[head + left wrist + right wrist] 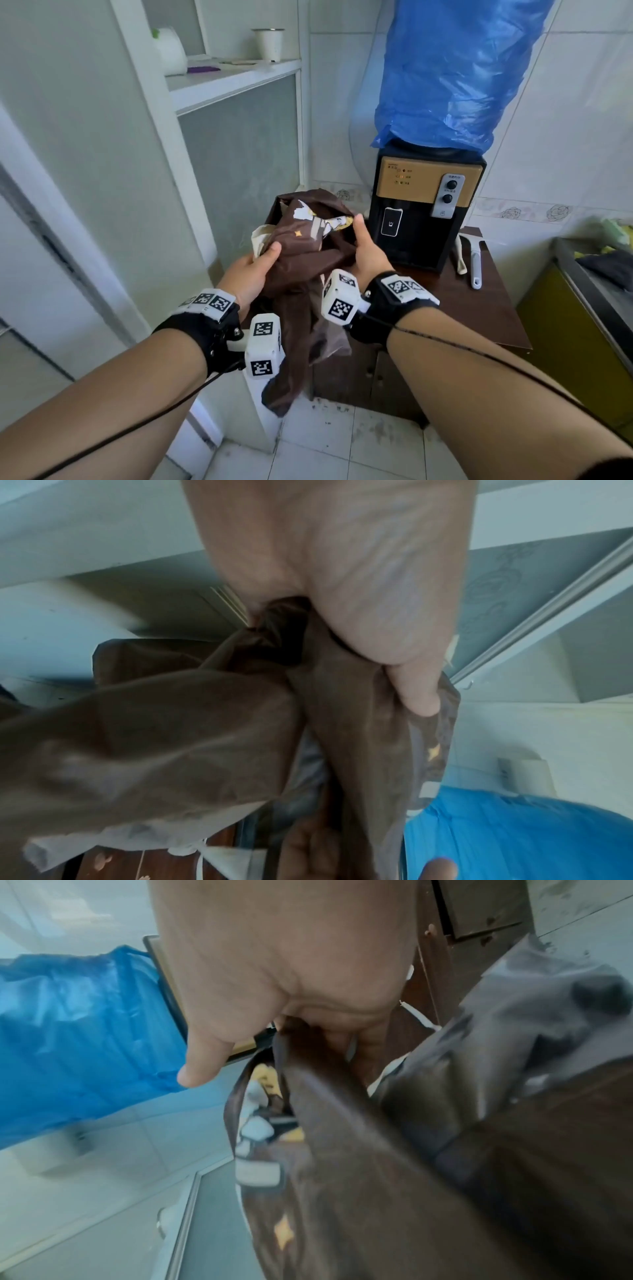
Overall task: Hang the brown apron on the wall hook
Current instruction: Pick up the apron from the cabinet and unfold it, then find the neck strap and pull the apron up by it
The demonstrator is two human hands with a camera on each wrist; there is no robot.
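Observation:
The brown apron (301,246), bunched up with a printed white and yellow patch, hangs in the air between both hands, its lower part drooping toward the floor. My left hand (255,270) grips its left side, thumb pressed over the cloth (342,737). My right hand (368,250) holds the right side, thumb pointing up and fingers curled behind the fabric (377,1177). No wall hook shows in any view.
A black and tan water dispenser (421,209) with a blue-bagged bottle (452,68) stands on a dark wooden cabinet (479,308) just behind the apron. A scraper (474,260) lies beside it. A white shelf unit (219,82) stands at left, a counter (589,274) at right.

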